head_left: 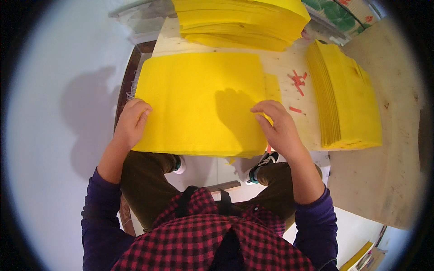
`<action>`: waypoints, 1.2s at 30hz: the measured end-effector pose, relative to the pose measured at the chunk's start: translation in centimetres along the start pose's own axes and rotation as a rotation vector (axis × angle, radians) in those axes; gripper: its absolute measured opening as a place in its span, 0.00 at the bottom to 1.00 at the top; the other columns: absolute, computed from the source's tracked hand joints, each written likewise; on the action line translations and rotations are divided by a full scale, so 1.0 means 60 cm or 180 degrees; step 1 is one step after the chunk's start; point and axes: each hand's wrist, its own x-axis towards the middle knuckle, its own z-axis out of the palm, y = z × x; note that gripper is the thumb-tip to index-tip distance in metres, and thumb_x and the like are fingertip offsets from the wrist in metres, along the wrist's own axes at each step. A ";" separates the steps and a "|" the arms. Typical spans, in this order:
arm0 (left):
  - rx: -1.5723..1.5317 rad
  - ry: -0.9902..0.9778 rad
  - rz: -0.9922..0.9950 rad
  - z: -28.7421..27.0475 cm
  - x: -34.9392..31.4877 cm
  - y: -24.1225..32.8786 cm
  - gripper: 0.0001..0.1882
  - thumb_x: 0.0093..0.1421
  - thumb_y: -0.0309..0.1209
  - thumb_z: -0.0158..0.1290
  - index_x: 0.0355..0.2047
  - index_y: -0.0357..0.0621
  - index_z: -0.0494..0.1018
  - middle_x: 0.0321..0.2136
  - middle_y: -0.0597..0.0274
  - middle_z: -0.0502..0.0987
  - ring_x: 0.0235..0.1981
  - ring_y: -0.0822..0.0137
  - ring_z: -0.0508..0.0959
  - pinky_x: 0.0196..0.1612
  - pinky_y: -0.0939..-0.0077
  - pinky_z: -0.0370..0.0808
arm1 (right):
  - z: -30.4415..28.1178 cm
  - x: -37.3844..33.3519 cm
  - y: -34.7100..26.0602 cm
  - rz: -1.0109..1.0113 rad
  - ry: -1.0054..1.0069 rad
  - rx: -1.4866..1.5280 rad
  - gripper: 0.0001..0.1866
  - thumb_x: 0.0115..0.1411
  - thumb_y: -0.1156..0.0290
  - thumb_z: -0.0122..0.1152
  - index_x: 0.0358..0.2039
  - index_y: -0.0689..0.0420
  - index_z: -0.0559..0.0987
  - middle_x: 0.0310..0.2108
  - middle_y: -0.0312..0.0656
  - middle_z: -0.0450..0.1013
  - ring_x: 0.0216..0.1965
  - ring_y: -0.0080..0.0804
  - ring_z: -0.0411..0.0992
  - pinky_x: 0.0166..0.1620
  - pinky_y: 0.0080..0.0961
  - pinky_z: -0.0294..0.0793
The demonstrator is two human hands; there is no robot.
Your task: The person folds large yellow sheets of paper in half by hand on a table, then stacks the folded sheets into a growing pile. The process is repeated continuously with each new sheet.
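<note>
A broad yellow felt-like sheet (194,101) lies flat on the wooden table in front of me, its near edge reaching the table's front. At its left edge is my left hand (132,121), thumb and fingers closed together on the border; the fingertips partly hide the contact. Over the right edge, my right hand (281,128) curves with thumb and forefinger apart, and yellow shows in the gap between them. That hand throws a shadow across the sheet. Another yellow piece (273,88) sticks out from under the right side.
A tall yellow stack (244,22) stands at the back, and a second folded stack (346,97) on the right. Several small red strips (298,82) lie between sheet and right stack. Bare plywood (375,180) extends at right; a white wall (58,135) rises at left.
</note>
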 end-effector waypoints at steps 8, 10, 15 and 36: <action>0.0601 0.0044 0.0268 0.023 0.089 -0.099 0.08 0.59 0.25 0.48 0.38 0.38 0.70 0.38 0.49 0.71 0.45 0.49 0.70 0.48 0.61 0.67 | 0.077 0.127 0.061 0.0029 0.0030 -0.1127 0.13 0.56 0.70 0.57 0.40 0.63 0.76 0.42 0.51 0.72 0.47 0.51 0.68 0.53 0.40 0.66; 0.0692 0.0111 0.0369 0.025 0.113 -0.106 0.08 0.59 0.25 0.48 0.38 0.38 0.70 0.38 0.49 0.71 0.46 0.49 0.70 0.49 0.60 0.67 | 0.071 0.140 0.068 0.0063 0.0130 -0.1051 0.12 0.56 0.71 0.57 0.40 0.63 0.76 0.42 0.52 0.72 0.47 0.52 0.67 0.53 0.40 0.66; 0.0501 -0.0207 0.0428 0.004 0.091 -0.100 0.08 0.60 0.26 0.47 0.39 0.39 0.71 0.40 0.51 0.72 0.47 0.49 0.70 0.50 0.60 0.66 | 0.043 0.101 0.043 0.0045 0.0027 -0.0803 0.12 0.56 0.71 0.57 0.39 0.63 0.76 0.42 0.52 0.72 0.47 0.52 0.67 0.53 0.39 0.66; 0.0489 0.0103 0.0611 0.031 0.118 -0.116 0.10 0.59 0.25 0.48 0.41 0.43 0.73 0.44 0.53 0.73 0.50 0.51 0.69 0.56 0.60 0.65 | 0.082 0.125 0.042 0.0159 0.0036 -0.1108 0.13 0.60 0.71 0.55 0.44 0.64 0.74 0.47 0.51 0.70 0.51 0.49 0.66 0.56 0.35 0.64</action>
